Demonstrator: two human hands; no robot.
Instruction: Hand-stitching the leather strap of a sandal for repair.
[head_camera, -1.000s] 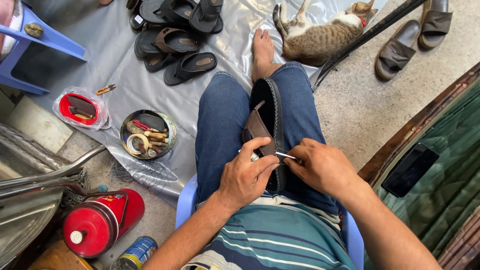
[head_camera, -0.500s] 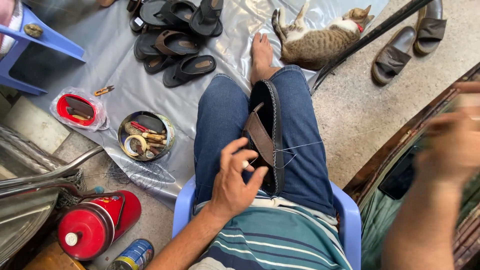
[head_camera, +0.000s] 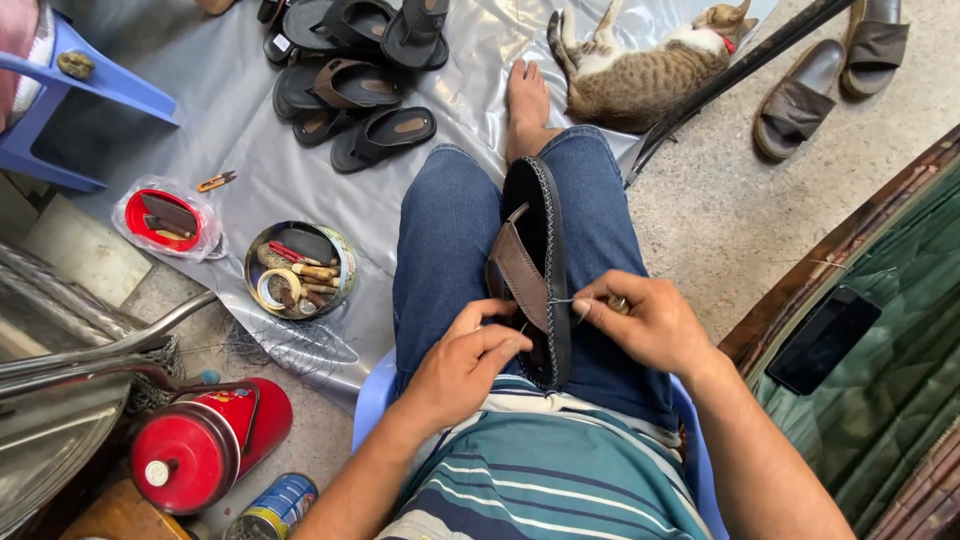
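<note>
Head cam, looking down at lap. Person sits on a blue plastic stool (head_camera: 372, 395), legs in jeans, striped shirt at bottom of frame. A dark sandal (head_camera: 540, 270) w/ brown strap stands on edge between the thighs, sole edge up, toe end pointing away from the body.

Left hand (head_camera: 462, 365) rests on the near end of the sandal, fingers curled loosely round it, thumb along the strap side; steadying grip, not a tight fist. Right hand (head_camera: 645, 320) sits just beside the sandal on its right side, fingers pinched closed on a thin metal needle (head_camera: 563, 299) whose tip meets the sole edge. Thread too fine to make out.

Around: grey plastic sheet (head_camera: 240, 130) on the floor, a pile of dark sandals (head_camera: 355, 70) at top, well apart from the hands. Round tin of small tools (head_camera: 298, 270) left of the left knee; red dish in clear bag (head_camera: 163, 217) further left. Red gas canister (head_camera: 205, 445) and a can (head_camera: 272, 508) at bottom left. Tabby cat (head_camera: 640, 70) lies beyond the bare foot (head_camera: 527, 105). Two brown slides (head_camera: 835, 75) at top right on concrete. Blue stool (head_camera: 70, 105) top left.
</note>
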